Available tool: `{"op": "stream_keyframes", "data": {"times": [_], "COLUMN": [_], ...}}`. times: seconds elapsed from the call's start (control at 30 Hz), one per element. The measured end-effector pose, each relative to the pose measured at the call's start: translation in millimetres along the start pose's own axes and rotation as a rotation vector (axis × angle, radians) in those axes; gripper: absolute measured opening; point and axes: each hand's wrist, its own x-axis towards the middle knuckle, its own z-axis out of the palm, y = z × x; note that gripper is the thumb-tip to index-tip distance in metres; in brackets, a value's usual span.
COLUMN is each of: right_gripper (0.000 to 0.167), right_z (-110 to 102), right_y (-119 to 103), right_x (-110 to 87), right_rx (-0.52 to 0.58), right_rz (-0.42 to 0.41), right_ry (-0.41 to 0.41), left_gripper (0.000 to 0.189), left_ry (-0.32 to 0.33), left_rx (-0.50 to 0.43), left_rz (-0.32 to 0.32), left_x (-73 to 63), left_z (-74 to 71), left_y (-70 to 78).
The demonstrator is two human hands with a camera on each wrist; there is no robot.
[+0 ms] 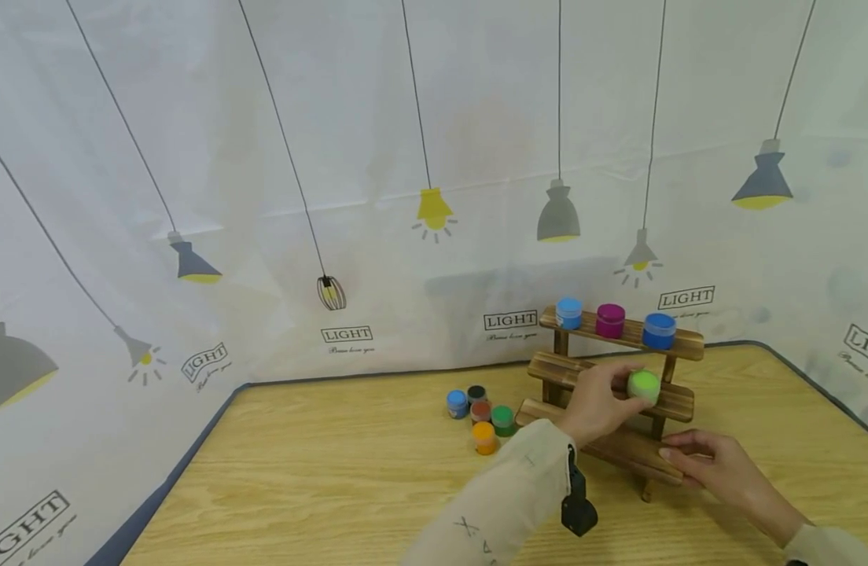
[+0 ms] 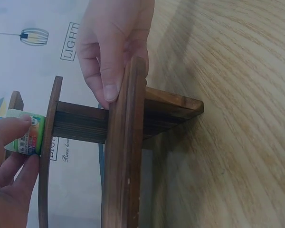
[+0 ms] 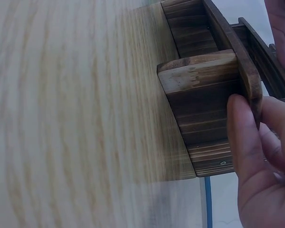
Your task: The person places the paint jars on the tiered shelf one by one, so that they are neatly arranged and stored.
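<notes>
My left hand pinches a small paint jar with a light green lid at the right part of the middle step of a brown wooden three-step rack. In the left wrist view the jar sits between thumb and fingers, its base right at the step's surface. With thumb and fingers, my right hand grips the right end of the rack's lowest step, also visible in the right wrist view. Along the top step stand a light blue jar, a magenta jar and a darker blue jar.
Left of the rack, several paint jars are grouped on the wooden table, among them an orange jar, a green jar and a blue jar. Behind the rack rises a white sheet printed with lamps.
</notes>
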Motion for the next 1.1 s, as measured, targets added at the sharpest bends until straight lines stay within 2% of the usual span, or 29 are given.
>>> {"op": "stream_keyframes", "data": {"times": [0.13,0.3,0.5,0.83,1.1], "right_gripper": [0.044,0.043,0.042,0.041,0.041], "right_z": [1,1,2,2,3], "right_y": [-1,-3,-2,-2,-2], "right_x": [-0.4,-1.0,-0.7,-0.5,-1.1], "right_rx": [0.002,-0.002,0.002,0.004,0.007], "right_rz": [-0.023,-0.043,-0.056,-0.062,-0.061], "right_ry": [0.0,0.011,0.024,0.029,0.028], "left_gripper": [0.044,0.043,0.044,0.044,0.044], "left_ry": [0.007,0.015,0.025,0.026,0.067], "left_rx": [-0.03,-0.035,-0.026,-0.076,-0.07], "left_rz": [-0.023,-0.023,-0.034,-0.067,-0.074], "left_x": [0.6,2.0,2.7,1.8,0.6], "left_z": [2.3,4.4,6.5,7.8,11.9], "left_y": [-1.9,-3.6,-5.8,-6.8,-6.6]}}
